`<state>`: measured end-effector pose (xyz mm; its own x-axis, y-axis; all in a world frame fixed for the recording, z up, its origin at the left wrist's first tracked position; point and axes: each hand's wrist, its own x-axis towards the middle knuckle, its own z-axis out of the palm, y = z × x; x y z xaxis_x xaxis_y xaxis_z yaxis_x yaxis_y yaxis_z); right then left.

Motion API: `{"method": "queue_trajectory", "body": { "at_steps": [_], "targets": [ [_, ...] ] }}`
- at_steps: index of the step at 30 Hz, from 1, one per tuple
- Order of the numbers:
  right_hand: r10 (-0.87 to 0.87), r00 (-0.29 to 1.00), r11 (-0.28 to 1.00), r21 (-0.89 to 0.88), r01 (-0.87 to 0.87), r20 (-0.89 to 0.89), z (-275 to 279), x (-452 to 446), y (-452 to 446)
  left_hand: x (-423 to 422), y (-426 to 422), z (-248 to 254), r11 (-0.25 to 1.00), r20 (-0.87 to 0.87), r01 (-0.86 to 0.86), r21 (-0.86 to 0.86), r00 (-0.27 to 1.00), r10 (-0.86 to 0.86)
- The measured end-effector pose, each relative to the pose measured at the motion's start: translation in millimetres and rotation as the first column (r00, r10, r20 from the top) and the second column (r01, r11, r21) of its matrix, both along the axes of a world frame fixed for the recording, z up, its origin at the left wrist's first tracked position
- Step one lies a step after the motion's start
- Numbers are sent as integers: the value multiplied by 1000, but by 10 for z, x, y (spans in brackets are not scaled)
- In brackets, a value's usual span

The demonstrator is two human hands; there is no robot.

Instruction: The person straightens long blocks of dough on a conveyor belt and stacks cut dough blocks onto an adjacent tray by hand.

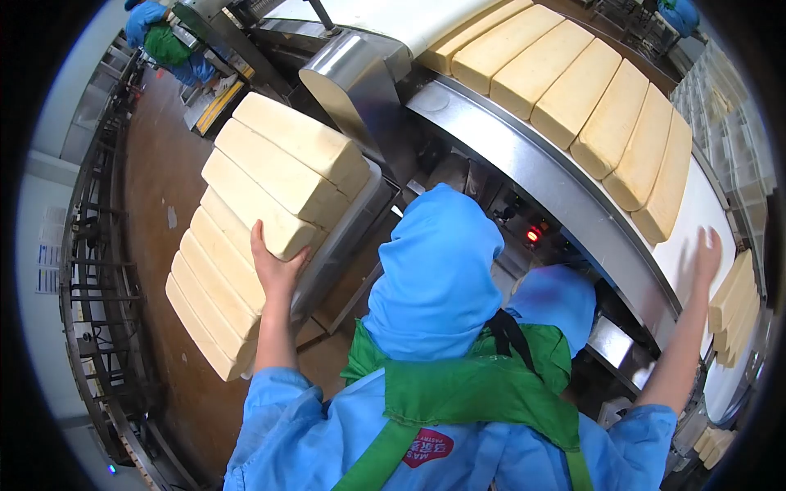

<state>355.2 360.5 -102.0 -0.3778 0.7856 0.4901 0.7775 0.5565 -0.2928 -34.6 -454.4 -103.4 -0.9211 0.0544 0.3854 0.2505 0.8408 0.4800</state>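
To the left, long pale-yellow loaves lie stacked in two layers on a light tray. My left hand is at the near end of an upper loaf, thumb and fingers spread around its end; the far fingertips are partly hidden. Over on the right, my right hand is held over the white conveyor belt, fingers stretched out, with nothing in it. Just beyond it, a row of similar loaves lies side by side on the belt.
A curved steel rail borders the belt, with a rounded metal housing at its far end. A red light glows below the rail. More loaves lie far right. A co-worker stands on a yellow-edged step.
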Motion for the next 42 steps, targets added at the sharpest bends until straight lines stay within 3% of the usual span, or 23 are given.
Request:
{"method": "queue_trajectory", "body": {
  "at_steps": [1, 2, 4, 7, 10, 13, 16, 18, 19, 20, 21, 22, 23, 24, 25, 26, 28, 29, 31, 34, 38, 39, 42],
  "targets": [
    [-246, 955, 969, 27, 245, 163, 250, 159, -149, 2, 11, -8, 1000, -2, -12, 14, 1000, 12],
    [-472, 826, 879, 96, 466, 308, 458, 292, -302, 8, 23, -14, 999, -5, -25, 30, 1000, 25],
    [-533, 568, 706, -40, 707, 627, 541, 700, -139, 9, 50, -8, 997, 29, -52, 61, 998, 51],
    [-588, 591, 748, 93, 657, 553, 470, 928, -230, -11, 60, -11, 993, 40, -80, 85, 996, 77],
    [-727, 560, 658, 171, 733, 397, 459, 764, -365, -15, 96, 3, 992, 30, -84, 96, 996, 81],
    [-698, 498, 642, 140, 754, 514, 336, 1024, -92, -42, 93, 18, 992, 48, -105, 71, 994, 101],
    [-603, 568, 714, 62, 697, 560, 439, 1017, -169, -90, 12, -8, 995, 104, -92, 31, 991, 88],
    [-577, 640, 721, -51, 691, 507, 307, 1224, 25, -182, -188, -168, 999, 48, -26, -34, 998, 28],
    [-574, 719, 749, -103, 655, 392, 409, 1210, -201, -174, -191, -163, 989, 16, -41, -139, 999, 44],
    [-563, 791, 778, -167, 605, 241, 325, 1318, -258, -171, -225, -172, 917, -124, -85, -390, 992, 39],
    [-538, 839, 812, -219, 541, 81, 236, 1439, -302, -95, -66, -36, 949, -212, -148, -280, 973, 89],
    [-510, 849, 806, -422, 415, -139, 226, 1624, -335, -70, -2, 70, 979, -364, -27, -200, 930, -48],
    [-525, 775, 775, -574, 264, -351, 216, 1813, -364, -28, 149, 216, 979, -454, 16, -204, 885, -109],
    [-581, 606, 661, -749, -37, -543, 322, 1773, -613, -28, 277, 305, 978, -486, 71, -195, 859, -159],
    [-633, 532, 642, -766, -47, -563, 326, 1729, -692, -35, 471, 404, 970, -491, 187, -156, 838, -240],
    [-589, 667, 668, -739, 84, -456, 352, 1697, -732, -23, 679, 494, 948, -502, 294, -118, 807, -313],
    [-368, 825, 850, -516, 111, -429, 273, 1392, -639, -42, 1143, 661, 858, -517, 505, -94, 711, -476],
    [-363, 914, 916, -248, 314, -183, 169, 1122, -762, -42, 1391, 751, 798, -529, 597, -84, 652, -544],
    [-330, 943, 943, -67, 327, -42, 143, 713, -950, 60, 1938, 963, 664, -508, 747, -22, 564, -651],
    [-155, 982, 965, -231, 127, -104, 316, 196, -1239, 237, 2751, 1348, 443, -470, 895, -42, 374, -799],
    [128, 968, 898, -389, -205, -214, 574, -622, -1619, 555, 3791, 1603, 176, -301, 984, 8, 171, -938],
    [174, 973, 900, -378, -219, -149, 633, -846, -1689, 631, 4031, 1582, 125, -278, 992, -11, 118, -954],
    [43, 995, 943, -326, -69, -86, 727, -1179, -1871, 657, 4575, 1477, 30, 48, 980, -197, 40, -998]
  ]
}}
